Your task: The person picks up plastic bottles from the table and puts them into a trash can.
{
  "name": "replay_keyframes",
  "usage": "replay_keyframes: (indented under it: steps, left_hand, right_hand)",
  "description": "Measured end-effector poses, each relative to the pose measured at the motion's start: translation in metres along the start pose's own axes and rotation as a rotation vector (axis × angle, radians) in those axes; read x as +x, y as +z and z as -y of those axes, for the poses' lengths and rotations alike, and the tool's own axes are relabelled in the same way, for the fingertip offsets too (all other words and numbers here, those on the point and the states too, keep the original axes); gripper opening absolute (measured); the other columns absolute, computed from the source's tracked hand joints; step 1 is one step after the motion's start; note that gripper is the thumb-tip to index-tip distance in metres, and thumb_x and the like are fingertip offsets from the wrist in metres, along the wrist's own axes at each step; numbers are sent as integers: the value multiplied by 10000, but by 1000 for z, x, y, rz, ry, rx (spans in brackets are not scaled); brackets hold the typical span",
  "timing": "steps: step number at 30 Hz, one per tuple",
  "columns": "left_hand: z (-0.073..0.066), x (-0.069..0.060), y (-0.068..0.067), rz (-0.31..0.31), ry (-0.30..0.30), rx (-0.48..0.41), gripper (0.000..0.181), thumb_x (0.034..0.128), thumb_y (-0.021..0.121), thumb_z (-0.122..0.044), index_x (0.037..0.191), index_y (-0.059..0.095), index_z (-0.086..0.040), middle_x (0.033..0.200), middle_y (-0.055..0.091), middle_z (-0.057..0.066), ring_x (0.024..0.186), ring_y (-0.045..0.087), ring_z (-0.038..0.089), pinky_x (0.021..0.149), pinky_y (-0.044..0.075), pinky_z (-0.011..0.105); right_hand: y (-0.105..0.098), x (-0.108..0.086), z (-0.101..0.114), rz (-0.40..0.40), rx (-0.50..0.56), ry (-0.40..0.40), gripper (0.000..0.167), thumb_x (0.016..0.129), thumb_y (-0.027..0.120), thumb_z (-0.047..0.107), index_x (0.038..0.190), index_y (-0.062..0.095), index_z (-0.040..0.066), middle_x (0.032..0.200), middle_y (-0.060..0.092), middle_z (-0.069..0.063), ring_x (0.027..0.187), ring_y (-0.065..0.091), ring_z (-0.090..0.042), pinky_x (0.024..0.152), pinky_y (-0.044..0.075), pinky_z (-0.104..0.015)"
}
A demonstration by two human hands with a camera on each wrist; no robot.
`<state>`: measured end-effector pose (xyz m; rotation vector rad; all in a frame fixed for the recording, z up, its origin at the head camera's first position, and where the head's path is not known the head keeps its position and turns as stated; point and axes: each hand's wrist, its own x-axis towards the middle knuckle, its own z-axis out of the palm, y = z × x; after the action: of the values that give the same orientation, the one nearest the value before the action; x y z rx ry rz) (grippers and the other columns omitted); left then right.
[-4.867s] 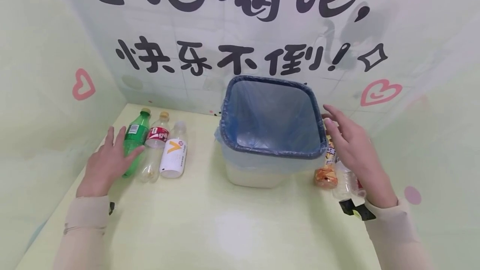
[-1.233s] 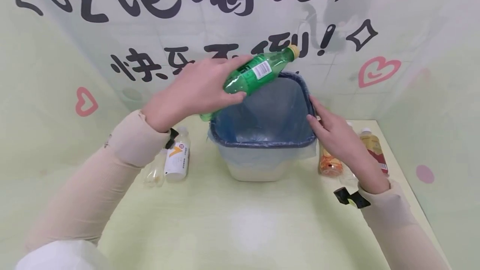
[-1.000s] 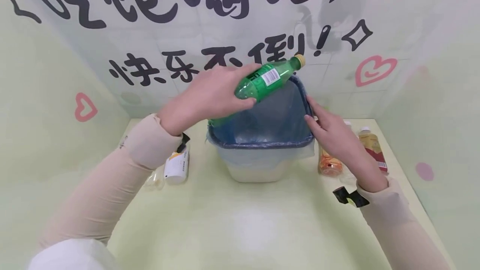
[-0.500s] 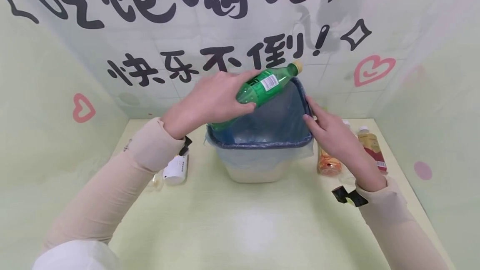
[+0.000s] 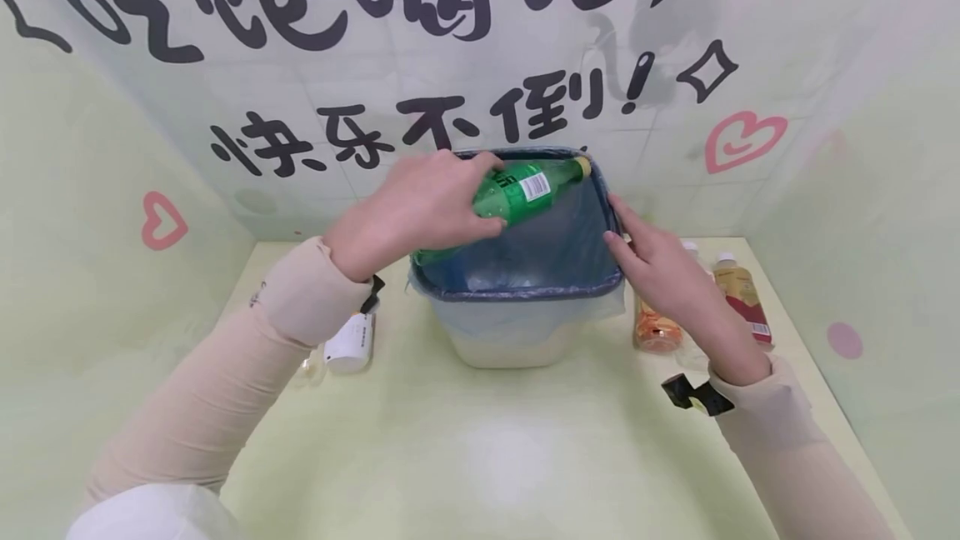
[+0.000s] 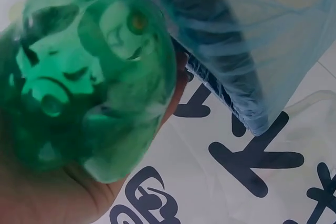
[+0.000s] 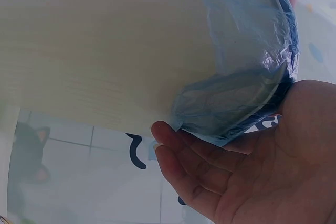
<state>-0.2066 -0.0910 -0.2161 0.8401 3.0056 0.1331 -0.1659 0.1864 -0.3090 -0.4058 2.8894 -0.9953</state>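
My left hand [image 5: 423, 207] grips a green plastic bottle [image 5: 525, 190] with a yellow cap, tilted over the mouth of a bin. Its green base [image 6: 100, 77] fills much of the left wrist view. The bin, pale with a dark rim [image 5: 525, 293], is lined with a bluish plastic bag [image 5: 547, 252]. At the bin's right side, my right hand [image 5: 667, 273] holds the rim, thumb at the top edge and fingers along the outside. Those fingers [image 7: 194, 166] lie against the bag's folded edge in the right wrist view.
Left of the bin lie a white-labelled bottle [image 5: 351, 344] and a clear bottle [image 5: 309, 367], partly hidden by my left arm. Right of it lie an orange-labelled bottle [image 5: 658, 330], a gold-and-red bottle [image 5: 742, 298] and a clear one. Walls enclose the table [image 5: 480, 448].
Earlier the green bottle lay on the left of the table; my left hand has picked it up, carried it right and lowered it slightly over the bin. My right hand has taken the rim.
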Motion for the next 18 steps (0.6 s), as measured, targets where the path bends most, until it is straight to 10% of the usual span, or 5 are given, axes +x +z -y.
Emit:
replay_keyframes:
  steps: [18]
  left_hand:
    - [3,3,8,-70,38,-48,699,903,611,-600,1458,492,-192,1074,696,2,923,644,201,625,496,364]
  right_hand:
    - [2,0,-1,7,-5,15,629,1075,349,400,1607,80,200,1612,256,-134,1341,449,-429,1073,360,-581]
